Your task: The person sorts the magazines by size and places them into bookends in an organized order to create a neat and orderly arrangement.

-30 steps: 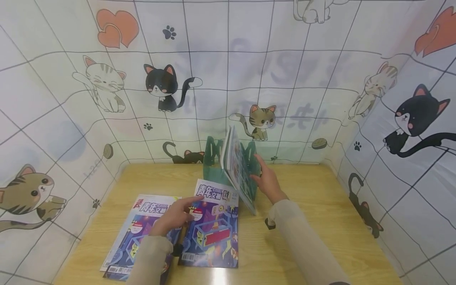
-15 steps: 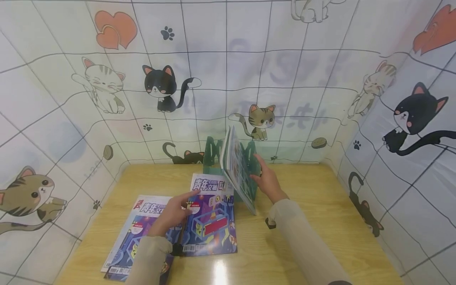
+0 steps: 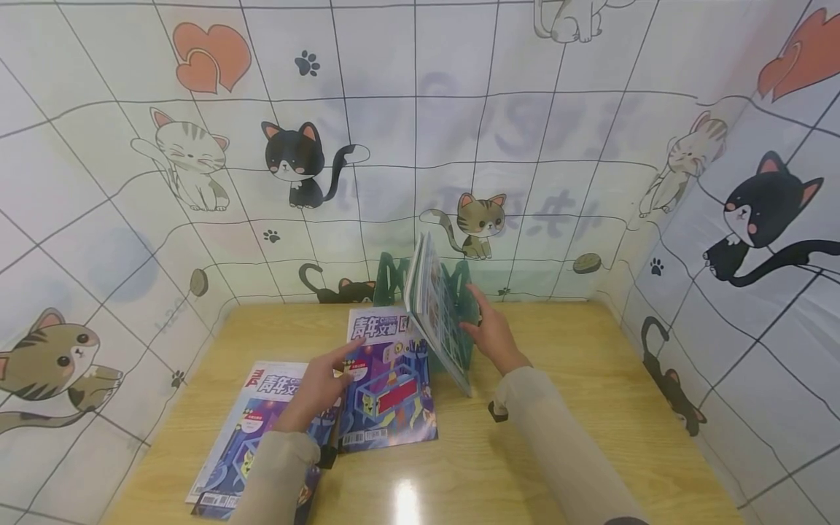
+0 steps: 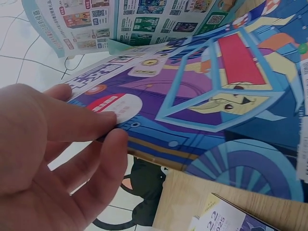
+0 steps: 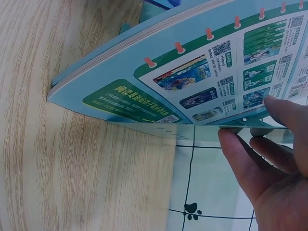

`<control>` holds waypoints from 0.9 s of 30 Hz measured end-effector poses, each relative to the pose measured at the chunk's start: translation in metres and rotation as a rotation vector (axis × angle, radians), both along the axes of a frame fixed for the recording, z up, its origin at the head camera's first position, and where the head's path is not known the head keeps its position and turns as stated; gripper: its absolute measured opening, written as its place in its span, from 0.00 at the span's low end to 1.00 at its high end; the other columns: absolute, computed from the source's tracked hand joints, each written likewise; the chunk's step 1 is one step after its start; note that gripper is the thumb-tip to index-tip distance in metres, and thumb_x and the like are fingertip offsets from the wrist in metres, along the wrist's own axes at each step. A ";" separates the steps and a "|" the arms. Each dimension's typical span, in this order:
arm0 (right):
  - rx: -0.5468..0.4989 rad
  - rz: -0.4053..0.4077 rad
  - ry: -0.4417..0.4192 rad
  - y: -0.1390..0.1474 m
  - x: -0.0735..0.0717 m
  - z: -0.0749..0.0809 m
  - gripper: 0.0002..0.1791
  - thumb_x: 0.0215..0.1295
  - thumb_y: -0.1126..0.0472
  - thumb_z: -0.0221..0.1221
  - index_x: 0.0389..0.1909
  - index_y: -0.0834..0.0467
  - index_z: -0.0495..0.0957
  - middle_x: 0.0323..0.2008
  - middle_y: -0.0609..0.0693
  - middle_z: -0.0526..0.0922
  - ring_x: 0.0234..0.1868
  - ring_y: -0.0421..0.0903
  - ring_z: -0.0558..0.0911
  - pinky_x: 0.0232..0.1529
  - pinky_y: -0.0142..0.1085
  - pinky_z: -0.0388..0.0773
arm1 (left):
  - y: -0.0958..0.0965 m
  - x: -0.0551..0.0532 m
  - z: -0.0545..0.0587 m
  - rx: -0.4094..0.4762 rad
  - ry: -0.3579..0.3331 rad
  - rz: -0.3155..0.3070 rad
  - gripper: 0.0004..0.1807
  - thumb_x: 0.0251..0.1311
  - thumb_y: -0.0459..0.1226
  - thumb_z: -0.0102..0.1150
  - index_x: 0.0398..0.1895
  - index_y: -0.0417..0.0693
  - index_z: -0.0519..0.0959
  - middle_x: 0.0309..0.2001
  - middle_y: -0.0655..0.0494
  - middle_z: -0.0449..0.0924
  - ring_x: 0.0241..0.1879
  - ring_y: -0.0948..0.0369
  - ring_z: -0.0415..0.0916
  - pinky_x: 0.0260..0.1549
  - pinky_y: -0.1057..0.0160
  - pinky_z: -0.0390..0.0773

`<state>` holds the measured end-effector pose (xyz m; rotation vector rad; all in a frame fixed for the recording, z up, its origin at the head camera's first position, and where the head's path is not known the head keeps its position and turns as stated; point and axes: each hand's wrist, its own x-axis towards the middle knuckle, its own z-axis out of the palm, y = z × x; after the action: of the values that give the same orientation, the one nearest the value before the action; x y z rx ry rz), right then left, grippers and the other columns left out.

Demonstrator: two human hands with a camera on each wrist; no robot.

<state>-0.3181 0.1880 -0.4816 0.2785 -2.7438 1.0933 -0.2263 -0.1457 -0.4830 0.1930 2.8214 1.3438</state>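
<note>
My left hand (image 3: 321, 386) pinches the left edge of a purple-covered magazine (image 3: 389, 394), thumb above and fingers beneath in the left wrist view. The far end of this magazine reaches the front of a green book rack (image 3: 387, 281), and its upper right corner passes behind the magazines standing there. Those standing magazines (image 3: 428, 299) lean in the rack, with their front lower corner jutting toward me. On the rack's right side, my right hand (image 3: 495, 337) grips the thin see-through side panel (image 5: 192, 131) between thumb and fingers.
Two or more overlapping magazines (image 3: 226, 445) lie at the left of the wooden table (image 3: 558, 452), partly under my left forearm. A cat-patterned sheet (image 3: 380, 146) rises close behind the rack and along both sides.
The purple magazine has slid away from me toward the rack and slightly left, its top now behind the standing magazines' edge. My right hand stays on the rack.
</note>
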 end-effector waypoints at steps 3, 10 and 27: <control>-0.002 -0.002 -0.009 0.000 0.000 0.000 0.49 0.60 0.64 0.67 0.76 0.41 0.49 0.24 0.55 0.80 0.17 0.46 0.75 0.25 0.41 0.77 | 0.001 -0.001 0.000 -0.001 0.045 -0.003 0.41 0.57 0.22 0.60 0.68 0.72 0.69 0.58 0.49 0.76 0.39 0.53 0.76 0.24 0.63 0.79; -0.004 -0.003 -0.011 0.001 0.001 0.001 0.49 0.60 0.64 0.67 0.76 0.41 0.49 0.53 0.65 0.79 0.39 0.56 0.82 0.36 0.47 0.81 | 0.004 -0.005 0.004 -0.016 0.165 -0.012 0.40 0.57 0.23 0.60 0.70 0.67 0.68 0.62 0.49 0.74 0.42 0.52 0.77 0.28 0.63 0.81; -0.001 -0.007 -0.014 0.000 0.000 0.000 0.49 0.60 0.63 0.67 0.76 0.40 0.49 0.49 0.65 0.80 0.36 0.53 0.82 0.34 0.45 0.81 | 0.010 -0.014 0.006 0.007 0.213 0.008 0.40 0.59 0.25 0.61 0.70 0.70 0.67 0.53 0.46 0.80 0.40 0.52 0.78 0.23 0.64 0.78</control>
<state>-0.3180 0.1880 -0.4814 0.2618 -2.7540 1.0989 -0.2408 -0.1359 -0.4774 0.3460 2.9912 1.4151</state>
